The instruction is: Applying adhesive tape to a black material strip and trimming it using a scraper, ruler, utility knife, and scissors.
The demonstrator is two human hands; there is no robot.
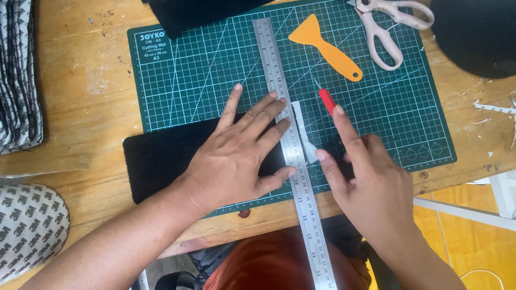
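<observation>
My left hand (236, 150) lies flat with spread fingers on a black fabric strip (156, 156) and presses a long steel ruler (285, 134) onto it. My right hand (371, 182) grips a red craft knife (325, 100), forefinger along its back, blade tip just right of the ruler's edge. A white strip (307, 142) lies beside the ruler under the knife. All rests on a green cutting mat (204, 75).
An orange plastic scraper (322, 45) and pale pink scissors (387, 24) lie on the mat's far side. Black fabric pieces (478, 32) sit at the top. Patterned grey fabric (19, 75) is stacked at left. The wooden table's edge (473, 166) runs near my body.
</observation>
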